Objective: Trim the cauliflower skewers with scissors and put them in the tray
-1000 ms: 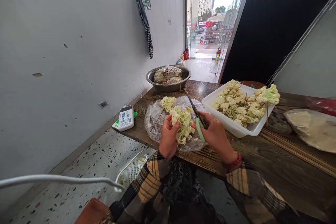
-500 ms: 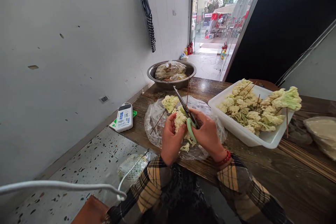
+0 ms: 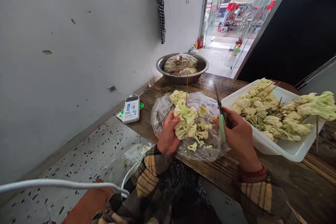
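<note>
A worker in plaid sleeves grips a cauliflower bunch (image 3: 186, 120) above a crumpled clear plastic bag (image 3: 207, 152) on a dark wooden table (image 3: 283, 171). The left hand (image 3: 168, 134) pinches the bunch's left side, thumb in front; its other fingertips are partly lost behind the florets. A thin wooden skewer (image 3: 187, 89) rises almost straight up in the view from the bunch's far end, its lower end hidden inside. The bunch's long axis runs roughly in line with it, from the worker's side toward a steel basin (image 3: 161, 71).

The right hand (image 3: 238, 133) closes around green-handled scissors (image 3: 222, 124) held apart from the bunch, near a white tub (image 3: 286, 152) of cauliflower. The blades point away from the worker, tips leaning slightly left; blur makes it hard to tell whether they are parted. The handle hides part of the right thumb.

A second skewer (image 3: 165, 117) slants past the left hand, its lower end dim against the bag. Plastic film obscures the basin's contents, and the frame's bottom edge cuts off the right sleeve (image 3: 259, 196).
</note>
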`<state>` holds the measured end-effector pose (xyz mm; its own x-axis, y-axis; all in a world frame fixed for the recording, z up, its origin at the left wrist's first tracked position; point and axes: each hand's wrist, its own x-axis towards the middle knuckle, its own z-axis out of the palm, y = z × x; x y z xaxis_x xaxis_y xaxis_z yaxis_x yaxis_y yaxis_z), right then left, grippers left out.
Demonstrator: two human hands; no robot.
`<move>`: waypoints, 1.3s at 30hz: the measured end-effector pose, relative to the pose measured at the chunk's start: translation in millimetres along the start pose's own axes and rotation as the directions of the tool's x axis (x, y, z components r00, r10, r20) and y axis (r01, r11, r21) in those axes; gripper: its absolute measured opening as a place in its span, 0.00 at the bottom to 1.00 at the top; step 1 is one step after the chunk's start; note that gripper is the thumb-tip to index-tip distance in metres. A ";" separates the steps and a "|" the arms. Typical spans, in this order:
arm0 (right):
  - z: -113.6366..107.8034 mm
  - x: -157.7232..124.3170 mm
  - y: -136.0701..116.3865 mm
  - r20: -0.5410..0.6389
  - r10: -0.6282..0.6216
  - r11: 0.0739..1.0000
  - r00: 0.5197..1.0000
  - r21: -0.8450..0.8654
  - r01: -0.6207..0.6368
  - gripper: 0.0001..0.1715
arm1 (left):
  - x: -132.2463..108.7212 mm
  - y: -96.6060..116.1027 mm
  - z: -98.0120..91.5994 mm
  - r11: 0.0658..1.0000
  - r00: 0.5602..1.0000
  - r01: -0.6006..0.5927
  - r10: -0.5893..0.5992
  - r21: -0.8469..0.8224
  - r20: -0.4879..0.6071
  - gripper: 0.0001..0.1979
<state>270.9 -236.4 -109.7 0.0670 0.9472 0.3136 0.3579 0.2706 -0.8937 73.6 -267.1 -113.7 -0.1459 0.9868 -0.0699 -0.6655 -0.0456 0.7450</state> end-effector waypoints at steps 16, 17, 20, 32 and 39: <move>9.5 -0.1 -4.4 0.103 0.069 0.928 0.992 0.359 -0.101 0.28 | -1.8 3.9 1.2 0.991 0.991 0.045 -0.060 0.127 0.116 0.24; 9.3 0.0 -5.7 0.100 0.071 0.917 0.992 0.385 -0.105 0.28 | -2.3 5.1 1.9 0.988 0.990 0.047 -0.066 0.144 0.128 0.25; 7.2 -0.4 -9.5 0.058 0.072 0.899 0.996 0.429 -0.090 0.26 | -3.3 10.2 3.5 0.978 0.981 0.072 -0.105 0.198 0.160 0.28; 1.8 -6.3 -11.8 0.085 -0.347 0.938 0.934 0.060 0.342 0.25 | -1.4 41.7 -0.4 0.839 0.904 0.133 -0.321 0.528 0.282 0.24; -0.8 -7.5 -4.7 0.337 -0.394 0.819 0.855 -0.293 0.493 0.25 | 2.2 54.3 -7.2 0.799 0.882 0.144 -0.372 0.584 0.290 0.22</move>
<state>269.4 -244.9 -107.7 -0.3977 0.7610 0.5125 0.5994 0.6384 -0.4829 31.9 -268.5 -78.2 0.3317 0.9320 -0.1462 -0.1247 0.1969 0.9725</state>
